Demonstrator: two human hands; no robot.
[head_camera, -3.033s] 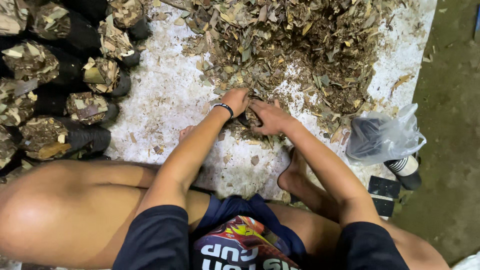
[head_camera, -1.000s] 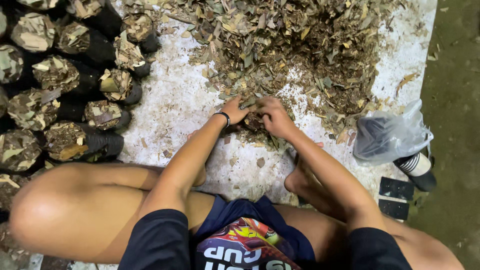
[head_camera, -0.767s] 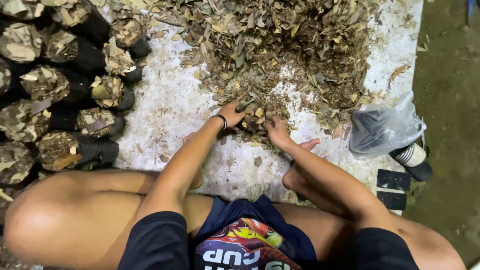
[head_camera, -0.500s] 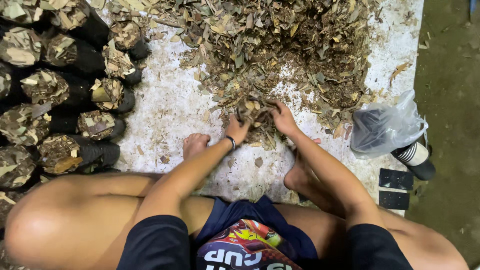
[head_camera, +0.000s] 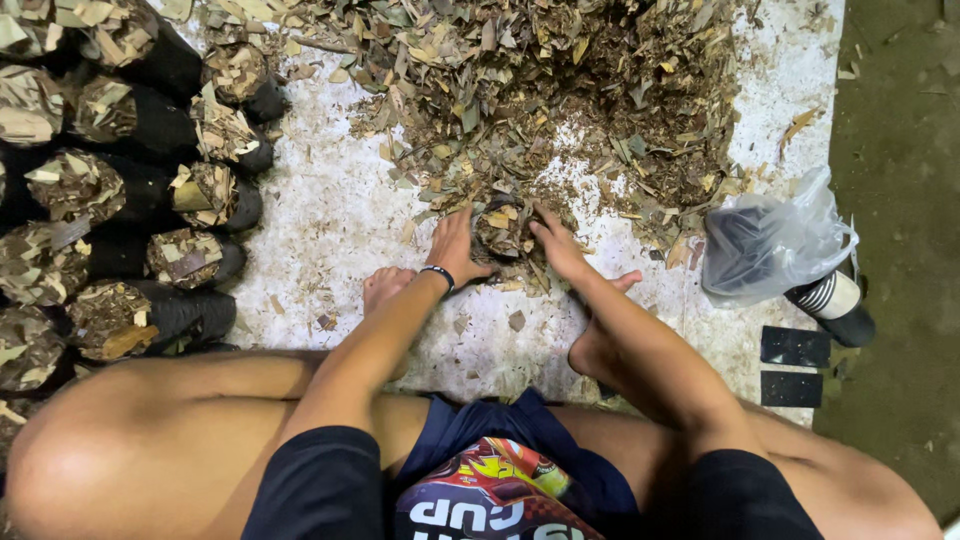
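1. Hands: the left hand (head_camera: 455, 245) and right hand (head_camera: 560, 245) cup a small dark bag (head_camera: 500, 228) from either side, at the near edge of the leaf pile (head_camera: 560, 90). Fingers of both hands are curled around the bag's sides, gripping it, not clenched flat. A dark band sits on the left wrist.
2. Location of bag: on the white sheet (head_camera: 330, 215), upright, mouth up, between the two hands and just in front of the bare feet.
3. Fill state: the bag's mouth shows leaf scraps level with the rim, so I judge it full or close to it.
4. Done so far: a block of filled bags (head_camera: 130, 200) stands at the left of the sheet, in rows, touching one another, each topped with leaf litter.
5. Left: the pile remains large, covering most of the far half of the sheet; much loose material is unbagged.
6. Materials: the pile is dry, torn leaves and chips, brown to pale tan, flaky and light-looking, with finer crumbs scattered across the sheet. Filled bags are black, soft-walled and roughly cylindrical.
7. Other: a crumpled translucent plastic bag (head_camera: 775, 240) holding something dark lies at the right of the sheet, beside a dark bottle (head_camera: 835, 305) with a striped band.
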